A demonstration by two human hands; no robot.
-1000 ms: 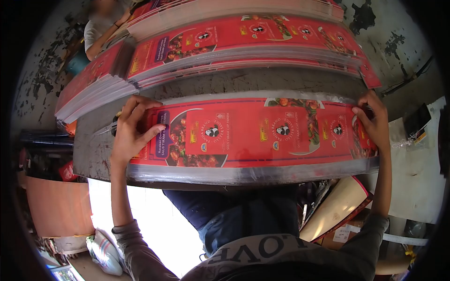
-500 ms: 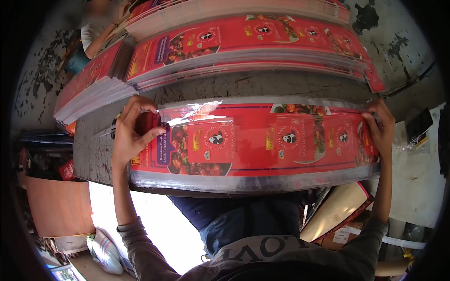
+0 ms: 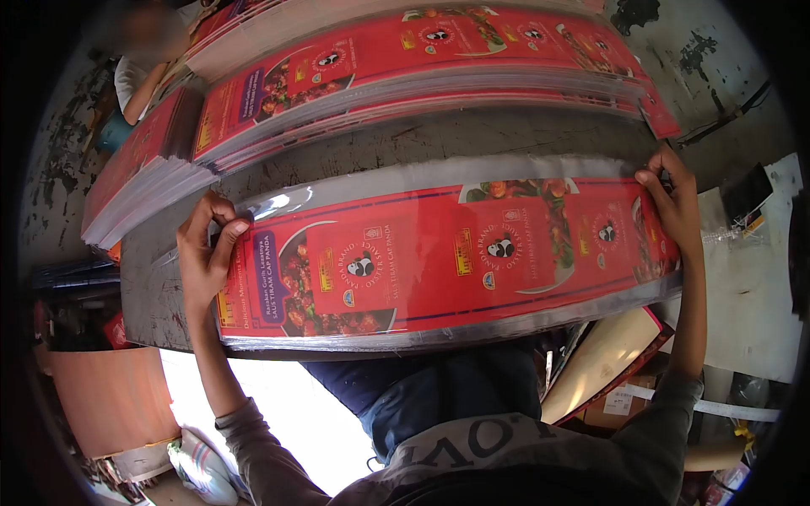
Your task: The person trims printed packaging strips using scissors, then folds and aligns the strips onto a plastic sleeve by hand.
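Observation:
A long red printed sheet (image 3: 430,278) with clear plastic margins lies across the table in front of me, on top of other sheets whose edges show at the near side. It carries panda logos, food pictures and lettering. My left hand (image 3: 207,253) pinches the sheet's far left corner between thumb and fingers. At the far right corner my right hand (image 3: 675,198) holds the edge in a similar pinch, thumb against bent fingers. Between the hands the sheet lies nearly flat, with a glare spot near the left corner.
Beyond the dark scratched table strip (image 3: 337,156) stands a thick stack of similar red sheets (image 3: 380,63). Another stack (image 3: 139,181) sits at its left. A person (image 3: 135,84) is at the upper left. Rolled material (image 3: 603,363) and a cardboard box (image 3: 620,405) are below right.
The sheet's raised, shiny left part has flattened, and its far clear margin shows wider. My left hand has shifted left with the corner. The whole view has tilted slightly.

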